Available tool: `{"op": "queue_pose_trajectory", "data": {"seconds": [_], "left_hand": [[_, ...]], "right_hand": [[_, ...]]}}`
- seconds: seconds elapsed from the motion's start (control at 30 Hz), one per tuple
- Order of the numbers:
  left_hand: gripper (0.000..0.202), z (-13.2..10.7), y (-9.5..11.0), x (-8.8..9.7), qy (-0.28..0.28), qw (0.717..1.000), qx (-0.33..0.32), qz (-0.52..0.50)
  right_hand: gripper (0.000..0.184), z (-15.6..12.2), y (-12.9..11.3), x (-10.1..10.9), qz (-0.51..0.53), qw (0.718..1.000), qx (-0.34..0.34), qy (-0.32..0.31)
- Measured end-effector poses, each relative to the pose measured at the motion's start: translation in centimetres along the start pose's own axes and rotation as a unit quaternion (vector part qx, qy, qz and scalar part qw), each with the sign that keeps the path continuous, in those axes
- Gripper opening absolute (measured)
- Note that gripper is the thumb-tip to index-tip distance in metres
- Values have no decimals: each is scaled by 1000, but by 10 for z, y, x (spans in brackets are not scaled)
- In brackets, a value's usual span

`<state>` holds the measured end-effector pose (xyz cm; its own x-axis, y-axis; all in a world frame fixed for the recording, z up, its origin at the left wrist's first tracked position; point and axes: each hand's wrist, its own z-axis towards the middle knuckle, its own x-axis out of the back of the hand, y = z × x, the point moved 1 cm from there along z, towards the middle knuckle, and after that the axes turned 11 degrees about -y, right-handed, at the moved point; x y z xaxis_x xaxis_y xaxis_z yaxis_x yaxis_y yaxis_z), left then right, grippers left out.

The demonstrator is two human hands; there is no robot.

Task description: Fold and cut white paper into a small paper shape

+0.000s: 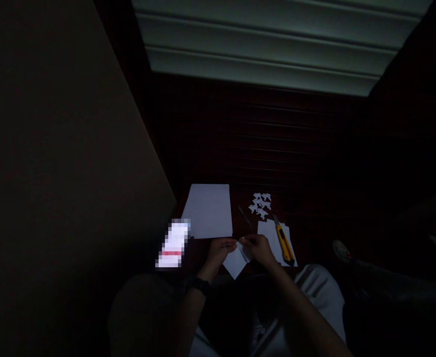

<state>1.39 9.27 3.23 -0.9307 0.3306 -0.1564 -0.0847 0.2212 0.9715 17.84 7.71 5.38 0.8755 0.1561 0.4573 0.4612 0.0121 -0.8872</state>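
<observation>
Between my two hands is a partly folded sheet of white paper (234, 265), one corner pointing down toward my lap. My left hand (220, 249) pinches its upper left edge, fingers closed. On the other side my right hand (258, 248) grips the paper near its top, thumb and fingers pressed together. Just right of that hand, a yellow utility knife (284, 243) lies slanted across a small stack of white paper pieces (267, 233). Beyond the hands rests a small pile of folded white paper shapes (261, 204).
A large white sheet (210, 210) lies at the back left of the dark table. A bright, pixelated screen (173, 245) is at the left edge. Between sheet and pile lies a thin pen-like object (244, 216). A pale wall (54, 148) stands left; slatted blinds (270, 44) hang ahead.
</observation>
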Motion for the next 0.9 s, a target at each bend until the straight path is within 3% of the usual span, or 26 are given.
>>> {"op": "queue_pose_trajectory", "data": {"seconds": [0.77, 0.9], "left_hand": [[31, -2, 0, 2, 34, 998, -18, -48], [32, -3, 1, 3, 33, 998, -17, -55]], "right_hand": [[36, -4, 8, -5, 103, 994, -23, 13], [33, -4, 5, -4, 112, 994, 0, -12]]}}
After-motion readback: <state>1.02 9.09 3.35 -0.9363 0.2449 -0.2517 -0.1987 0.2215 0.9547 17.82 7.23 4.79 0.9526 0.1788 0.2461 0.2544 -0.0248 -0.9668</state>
